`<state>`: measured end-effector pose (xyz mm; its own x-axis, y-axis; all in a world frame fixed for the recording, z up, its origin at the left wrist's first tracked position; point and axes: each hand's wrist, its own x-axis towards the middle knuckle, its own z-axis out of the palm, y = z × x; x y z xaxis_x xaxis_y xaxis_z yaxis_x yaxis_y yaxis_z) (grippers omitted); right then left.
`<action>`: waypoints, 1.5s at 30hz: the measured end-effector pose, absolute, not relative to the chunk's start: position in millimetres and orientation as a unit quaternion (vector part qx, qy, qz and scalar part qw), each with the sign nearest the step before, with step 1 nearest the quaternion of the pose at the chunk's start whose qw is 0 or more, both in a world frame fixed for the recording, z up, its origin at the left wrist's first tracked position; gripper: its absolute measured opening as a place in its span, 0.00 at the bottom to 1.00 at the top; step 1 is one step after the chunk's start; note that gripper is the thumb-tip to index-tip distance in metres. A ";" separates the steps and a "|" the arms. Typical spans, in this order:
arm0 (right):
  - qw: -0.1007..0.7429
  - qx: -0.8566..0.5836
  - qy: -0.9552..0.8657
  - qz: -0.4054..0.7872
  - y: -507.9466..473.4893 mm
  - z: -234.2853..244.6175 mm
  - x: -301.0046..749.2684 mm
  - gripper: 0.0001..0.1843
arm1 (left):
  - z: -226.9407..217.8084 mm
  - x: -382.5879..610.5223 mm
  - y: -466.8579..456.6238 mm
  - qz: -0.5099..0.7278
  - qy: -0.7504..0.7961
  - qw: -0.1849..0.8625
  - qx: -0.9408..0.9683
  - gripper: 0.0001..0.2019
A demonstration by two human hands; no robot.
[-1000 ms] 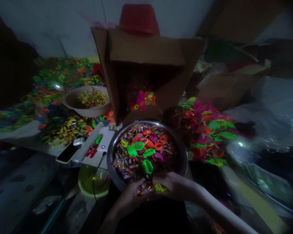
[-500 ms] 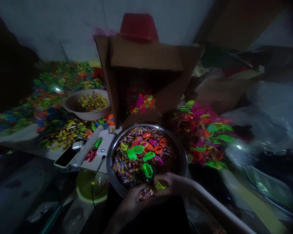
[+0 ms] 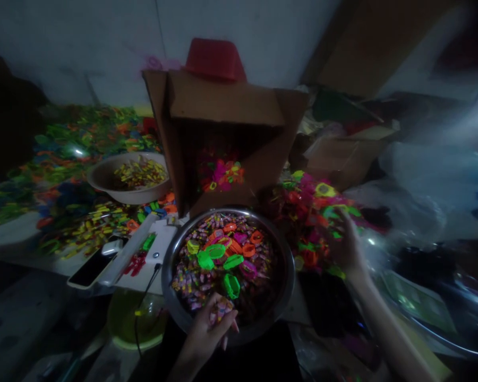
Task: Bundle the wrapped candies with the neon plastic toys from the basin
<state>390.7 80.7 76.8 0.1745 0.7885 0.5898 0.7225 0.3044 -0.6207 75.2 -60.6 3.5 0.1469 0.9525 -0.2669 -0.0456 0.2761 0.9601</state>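
Note:
My left hand [image 3: 207, 323] is closed around a small bunch of wrapped candies [image 3: 220, 310] at the near rim of a steel basin [image 3: 290, 281]. Similar small wrapped candies fill the basin, and on them lie several bright plastic pieces shaped like toy watches, such as a green one [image 3: 231, 286] and an orange one [image 3: 256, 236]. To the right, my right hand [image 3: 348, 246] reaches to a heap of pink, orange and green plastic pieces [image 3: 308, 212]. Its fingers are dim and smeared, so what they touch or grip is unclear.
Behind the basin, an open cardboard box [image 3: 227, 106] holds more plastic pieces, with a red tub [image 3: 215, 59] on top. Leftward are a white bowl [image 3: 135, 197] of yellow pieces, a phone [image 3: 93, 268] and a yellowish bowl [image 3: 137, 339] lower down. Clear plastic bags [image 3: 410, 204] lie right.
My right hand has left my left hand and moved right to the plastic heap; the yellow-green piece in it no longer shows there. My left hand still holds the candies. The view has shifted slightly.

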 end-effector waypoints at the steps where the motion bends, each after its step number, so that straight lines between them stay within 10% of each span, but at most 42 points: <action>1: 0.453 -0.566 -0.688 0.042 78.9 66.3 382.4 0.28 | 3.3 75.1 -59.9 0.408 0.521 0.603 0.447 0.19; 15: 0.107 -0.358 -0.920 0.119 49.3 21.4 283.8 0.21 | 5.2 72.4 -60.9 0.393 0.547 0.535 0.510 0.11; 23: 0.163 -0.416 -0.885 0.133 50.9 14.2 263.5 0.08 | 7.1 73.8 -61.6 0.380 0.549 0.551 0.500 0.11; 45: 0.244 -0.383 -0.786 0.420 9.4 21.6 264.0 0.14 | 18.1 72.9 -61.9 0.386 0.563 0.521 0.512 0.10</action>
<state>264.0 9.4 21.6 -0.5873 0.8070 0.0618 0.3978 0.3543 -0.8463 72.9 -61.9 18.1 0.0676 0.9791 -0.1918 0.1739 0.1778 0.9686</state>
